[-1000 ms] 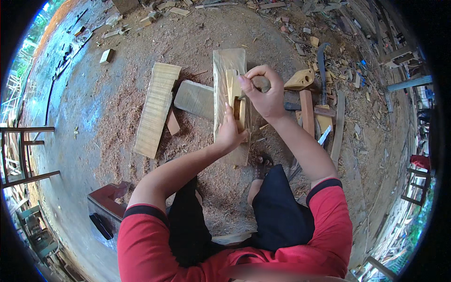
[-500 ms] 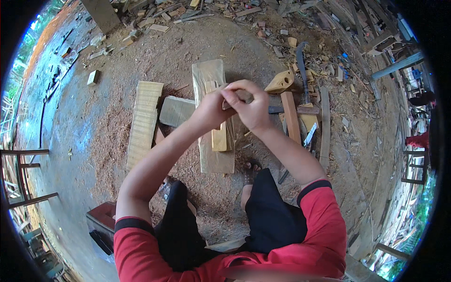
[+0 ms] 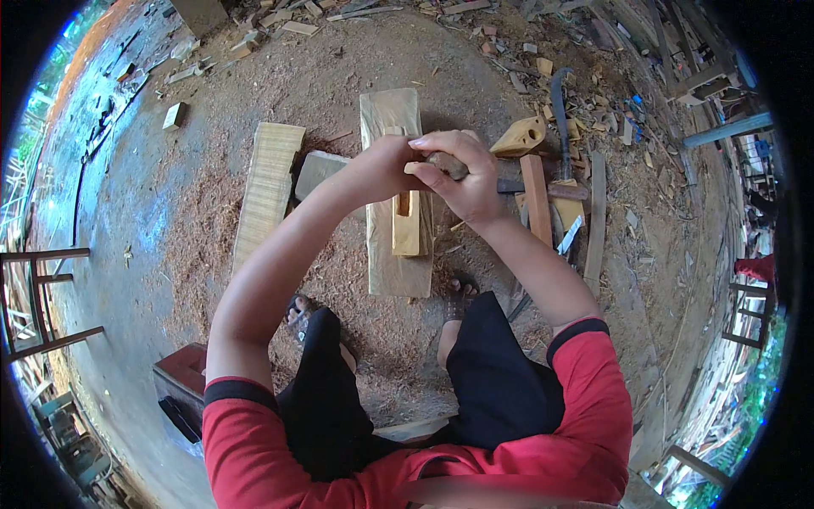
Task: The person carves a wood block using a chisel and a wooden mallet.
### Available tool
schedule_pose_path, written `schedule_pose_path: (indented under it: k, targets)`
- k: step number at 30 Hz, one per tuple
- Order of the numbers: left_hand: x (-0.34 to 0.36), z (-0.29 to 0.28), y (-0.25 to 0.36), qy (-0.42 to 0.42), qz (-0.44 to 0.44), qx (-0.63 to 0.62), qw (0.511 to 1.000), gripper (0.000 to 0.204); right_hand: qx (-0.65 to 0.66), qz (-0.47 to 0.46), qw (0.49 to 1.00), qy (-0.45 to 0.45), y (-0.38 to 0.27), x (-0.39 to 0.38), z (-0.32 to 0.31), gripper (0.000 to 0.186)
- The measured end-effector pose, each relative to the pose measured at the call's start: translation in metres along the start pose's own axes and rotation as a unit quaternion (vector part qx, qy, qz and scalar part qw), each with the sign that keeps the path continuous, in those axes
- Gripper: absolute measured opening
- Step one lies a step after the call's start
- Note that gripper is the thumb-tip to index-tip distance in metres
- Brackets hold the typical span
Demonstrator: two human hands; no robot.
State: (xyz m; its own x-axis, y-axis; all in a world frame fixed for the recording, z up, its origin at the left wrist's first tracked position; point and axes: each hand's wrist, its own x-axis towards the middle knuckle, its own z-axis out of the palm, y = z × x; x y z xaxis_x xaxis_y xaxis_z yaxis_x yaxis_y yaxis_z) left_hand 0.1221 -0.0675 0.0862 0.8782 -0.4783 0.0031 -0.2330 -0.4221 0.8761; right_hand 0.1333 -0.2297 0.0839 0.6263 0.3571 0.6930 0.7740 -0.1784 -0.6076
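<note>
My right hand (image 3: 468, 174) is curled round a short, rounded brown piece (image 3: 447, 165), which looks like wood or stone. Its thumb points toward my left hand (image 3: 392, 170), which is closed above a yellow wooden block (image 3: 408, 240). What the left fingers hold is hidden beneath that hand. A rectangular slot is cut into the block. It lies lengthwise on a pale, thick board (image 3: 392, 276) on the ground between my feet. Both hands cover the block's far part, and they are close together.
A wide plank (image 3: 269, 187) and a grey-brown block (image 3: 315, 172) lie left of the board. To the right are a yellow shaped wooden piece with a hole (image 3: 520, 137), a reddish bar (image 3: 536, 199), a curved blade (image 3: 560, 110) and a narrow strip (image 3: 596, 212). Shavings cover the ground.
The view has shifted, so the ground things sit slightly higher and farther right. My left hand now shows more of its back, and more of the slotted block is uncovered.
</note>
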Motion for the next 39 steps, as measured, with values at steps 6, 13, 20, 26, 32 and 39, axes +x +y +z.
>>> schedule_pose_path:
  k: [6, 13, 20, 26, 32, 39]
  targets:
    - [0.000, 0.006, -0.004, 0.014, 0.014, 0.049, 0.999, 0.037, 0.013, -0.005, 0.999, 0.041, 0.006, -0.003, 0.009, 0.019]
    - [0.006, 0.020, -0.005, 0.118, 0.139, -0.018, 0.983, 0.042, -0.132, -0.039, 0.990, -0.041, 0.000, 0.008, 0.002, 0.035]
    - [0.004, 0.019, -0.034, 0.078, 0.012, -0.064, 0.995, 0.041, -0.128, 0.113, 0.982, -0.079, 0.032, -0.058, -0.008, 0.078]
    - [0.002, 0.013, -0.004, 0.036, 0.001, -0.080, 0.996, 0.013, -0.340, 0.423, 0.837, -0.070, 0.101, -0.169, -0.095, 0.059]
    - [0.007, 0.011, -0.004, 0.061, -0.003, -0.107, 0.992, 0.012, -0.444, 0.636, 0.615, -0.139, 0.118, -0.231, -0.160, 0.072]
    - [0.009, 0.009, -0.017, 0.082, -0.027, -0.089, 0.992, 0.013, -0.491, 0.609, 0.595, -0.183, 0.115, -0.230, -0.153, 0.071]
